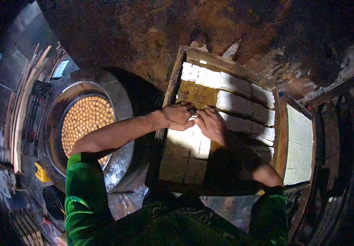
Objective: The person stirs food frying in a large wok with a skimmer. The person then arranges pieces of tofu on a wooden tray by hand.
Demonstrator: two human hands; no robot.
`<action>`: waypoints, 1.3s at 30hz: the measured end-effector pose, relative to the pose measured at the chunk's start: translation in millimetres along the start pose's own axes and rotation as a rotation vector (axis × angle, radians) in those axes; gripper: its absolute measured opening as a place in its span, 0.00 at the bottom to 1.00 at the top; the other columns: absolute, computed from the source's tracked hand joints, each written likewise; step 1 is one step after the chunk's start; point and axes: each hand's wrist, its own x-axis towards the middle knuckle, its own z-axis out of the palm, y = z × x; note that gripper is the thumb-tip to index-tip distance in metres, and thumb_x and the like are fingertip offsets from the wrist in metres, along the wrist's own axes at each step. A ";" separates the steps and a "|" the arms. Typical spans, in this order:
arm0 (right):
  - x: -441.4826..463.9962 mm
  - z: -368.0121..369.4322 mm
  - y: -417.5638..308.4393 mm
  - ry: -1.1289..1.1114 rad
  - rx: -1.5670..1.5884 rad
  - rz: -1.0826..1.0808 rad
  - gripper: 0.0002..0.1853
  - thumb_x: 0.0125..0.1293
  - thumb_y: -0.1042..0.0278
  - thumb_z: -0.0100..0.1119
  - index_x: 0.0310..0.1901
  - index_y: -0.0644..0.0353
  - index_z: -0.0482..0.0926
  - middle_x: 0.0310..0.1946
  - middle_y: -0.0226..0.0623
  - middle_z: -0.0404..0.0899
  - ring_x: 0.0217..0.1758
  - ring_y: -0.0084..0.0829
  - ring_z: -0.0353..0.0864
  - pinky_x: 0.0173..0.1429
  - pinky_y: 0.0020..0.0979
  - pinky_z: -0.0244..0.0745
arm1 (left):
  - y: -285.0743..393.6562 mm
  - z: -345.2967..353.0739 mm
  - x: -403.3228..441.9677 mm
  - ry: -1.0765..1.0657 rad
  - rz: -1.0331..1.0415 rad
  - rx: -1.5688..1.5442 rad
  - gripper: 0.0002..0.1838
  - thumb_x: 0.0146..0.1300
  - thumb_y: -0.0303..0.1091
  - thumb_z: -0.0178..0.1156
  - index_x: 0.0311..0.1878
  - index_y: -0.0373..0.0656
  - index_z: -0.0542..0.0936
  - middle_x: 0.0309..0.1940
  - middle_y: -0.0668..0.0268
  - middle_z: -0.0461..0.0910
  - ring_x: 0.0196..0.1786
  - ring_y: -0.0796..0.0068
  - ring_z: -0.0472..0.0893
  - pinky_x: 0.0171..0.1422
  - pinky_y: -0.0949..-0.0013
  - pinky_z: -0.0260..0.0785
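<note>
My left hand (179,116) and my right hand (211,124) meet over a wooden tray (172,84) of white tofu blocks. Both are closed, fingers bent inward and thumbs near each other. A small bit of white tofu (194,116) shows between their fingertips; the fingers hide most of it. Just below them, brightly lit tofu (191,141) lies in the near left of the tray. More tofu rows (234,100) run along the far and right side, cut by gaps. Bare brown slats (195,93) show beyond my left hand.
To the left stands a large round pan (56,158) full of golden fried pieces (87,119), under my left forearm. A second wooden frame holds a white slab (299,143) at the right. Long boards (25,108) lean at far left, near a yellow object (41,172).
</note>
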 end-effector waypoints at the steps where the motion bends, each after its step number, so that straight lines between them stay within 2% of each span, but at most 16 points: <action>1: -3.8 2.6 -2.9 0.000 0.000 0.001 0.21 0.67 0.56 0.53 0.47 0.70 0.77 0.45 0.50 0.75 0.51 0.49 0.73 0.56 0.44 0.69 | -0.4 6.8 -4.6 -0.001 0.001 -0.001 0.25 0.67 0.45 0.47 0.56 0.31 0.71 0.42 0.41 0.79 0.39 0.40 0.81 0.45 0.50 0.78; 3: -5.4 3.5 -9.1 -0.098 -0.172 0.079 0.23 0.65 0.53 0.55 0.49 0.69 0.76 0.47 0.49 0.74 0.52 0.47 0.72 0.55 0.44 0.69 | 6.4 6.4 -10.0 0.049 -0.011 0.009 0.27 0.63 0.47 0.52 0.55 0.30 0.71 0.41 0.40 0.79 0.39 0.42 0.82 0.43 0.50 0.78; 4: -1.5 -9.4 -20.6 -0.130 -0.109 0.190 0.26 0.63 0.50 0.57 0.50 0.68 0.75 0.48 0.49 0.74 0.53 0.46 0.73 0.55 0.44 0.70 | 9.9 5.7 -11.4 0.011 -0.050 0.027 0.29 0.60 0.47 0.55 0.55 0.30 0.71 0.41 0.42 0.79 0.39 0.42 0.82 0.43 0.51 0.78; 8: -3.6 -7.3 -18.0 -0.095 -0.104 0.216 0.28 0.61 0.48 0.60 0.51 0.65 0.75 0.46 0.47 0.76 0.50 0.46 0.75 0.52 0.44 0.72 | 13.5 4.8 -12.4 0.066 -0.028 0.154 0.30 0.60 0.47 0.55 0.56 0.29 0.70 0.46 0.42 0.77 0.46 0.44 0.80 0.49 0.51 0.76; 10: -1.4 -15.4 -13.3 -0.169 0.046 0.274 0.28 0.59 0.46 0.61 0.51 0.62 0.76 0.42 0.46 0.78 0.46 0.47 0.78 0.49 0.46 0.73 | 13.4 -2.4 -6.5 -0.115 -0.173 -0.001 0.34 0.59 0.51 0.57 0.57 0.30 0.69 0.49 0.42 0.74 0.53 0.45 0.77 0.57 0.51 0.72; 11: 0.6 -17.7 -11.0 -0.166 0.046 0.276 0.28 0.59 0.46 0.61 0.51 0.62 0.76 0.42 0.46 0.78 0.46 0.47 0.78 0.49 0.46 0.73 | 10.5 -6.9 -3.9 -0.117 -0.172 0.001 0.34 0.59 0.51 0.57 0.57 0.30 0.69 0.49 0.42 0.74 0.53 0.45 0.77 0.57 0.51 0.72; 13: 2.3 -22.5 -9.8 -0.096 0.142 0.216 0.30 0.56 0.43 0.64 0.51 0.61 0.76 0.40 0.45 0.79 0.43 0.49 0.80 0.46 0.47 0.74 | 3.5 -13.4 1.9 -0.199 -0.139 -0.246 0.38 0.57 0.56 0.60 0.59 0.31 0.68 0.52 0.42 0.72 0.57 0.45 0.73 0.62 0.52 0.68; 14: 1.2 -22.6 -12.0 -0.087 0.187 0.277 0.32 0.53 0.42 0.66 0.51 0.61 0.76 0.40 0.47 0.79 0.43 0.49 0.80 0.47 0.47 0.74 | 2.4 -15.4 3.0 -0.224 -0.133 -0.260 0.41 0.56 0.59 0.62 0.61 0.32 0.67 0.52 0.43 0.72 0.57 0.44 0.73 0.62 0.52 0.68; 18: -3.4 -16.5 -12.5 -0.077 0.200 0.283 0.34 0.52 0.43 0.68 0.51 0.63 0.75 0.42 0.49 0.78 0.45 0.49 0.79 0.50 0.46 0.74 | -6.6 4.4 0.2 -0.245 -0.152 -0.317 0.42 0.56 0.59 0.62 0.61 0.33 0.65 0.51 0.43 0.72 0.56 0.46 0.74 0.61 0.52 0.68; 20: -5.2 -12.0 -14.9 0.026 0.101 0.211 0.36 0.52 0.43 0.68 0.52 0.67 0.74 0.43 0.50 0.77 0.47 0.50 0.78 0.52 0.46 0.72 | -6.7 6.6 -1.7 -0.139 -0.060 -0.175 0.42 0.56 0.58 0.63 0.62 0.33 0.63 0.51 0.44 0.72 0.55 0.46 0.74 0.60 0.52 0.68; 23: -6.2 -17.1 -20.8 -0.059 0.095 0.249 0.40 0.51 0.38 0.66 0.54 0.66 0.71 0.45 0.49 0.76 0.50 0.51 0.75 0.53 0.46 0.71 | 18.8 -22.7 -8.7 -0.199 -0.133 -0.220 0.42 0.56 0.55 0.64 0.63 0.33 0.61 0.52 0.45 0.70 0.54 0.46 0.74 0.58 0.52 0.69; 30: -13.1 -25.3 -27.2 -0.103 -0.026 0.121 0.43 0.50 0.36 0.65 0.56 0.69 0.70 0.52 0.50 0.70 0.54 0.47 0.68 0.55 0.43 0.67 | 30.8 -15.2 -22.9 -0.085 -0.080 0.076 0.40 0.58 0.54 0.60 0.64 0.34 0.61 0.53 0.47 0.67 0.53 0.46 0.73 0.60 0.47 0.65; 32: -12.9 -35.1 -30.6 -0.109 -0.118 0.002 0.47 0.49 0.35 0.64 0.59 0.71 0.68 0.54 0.52 0.69 0.54 0.48 0.69 0.55 0.43 0.67 | 41.5 -24.2 -24.3 -0.198 -0.154 0.077 0.42 0.60 0.55 0.56 0.68 0.33 0.58 0.58 0.46 0.65 0.63 0.47 0.66 0.66 0.47 0.59; 33: -15.1 -34.6 -29.6 -0.109 -0.117 0.002 0.47 0.49 0.35 0.64 0.59 0.71 0.68 0.54 0.52 0.69 0.54 0.48 0.69 0.55 0.43 0.67 | 42.1 -18.9 -27.3 -0.198 -0.154 0.076 0.42 0.60 0.55 0.56 0.68 0.33 0.58 0.58 0.46 0.65 0.63 0.47 0.66 0.66 0.47 0.59; 35: -18.5 -33.8 -27.8 -0.169 -0.159 -0.006 0.50 0.46 0.36 0.67 0.63 0.70 0.66 0.54 0.51 0.70 0.54 0.47 0.68 0.57 0.44 0.67 | 39.5 -2.9 -32.1 -0.012 -0.082 0.207 0.41 0.62 0.60 0.53 0.67 0.34 0.61 0.56 0.47 0.67 0.58 0.47 0.70 0.62 0.45 0.63; 39: -12.2 -16.9 -10.8 -0.059 -0.037 0.024 0.48 0.44 0.39 0.70 0.58 0.73 0.69 0.49 0.50 0.71 0.51 0.45 0.70 0.57 0.42 0.69 | 24.6 7.5 -24.6 -0.019 -0.057 0.235 0.45 0.62 0.64 0.52 0.68 0.34 0.60 0.55 0.46 0.68 0.59 0.46 0.69 0.63 0.44 0.63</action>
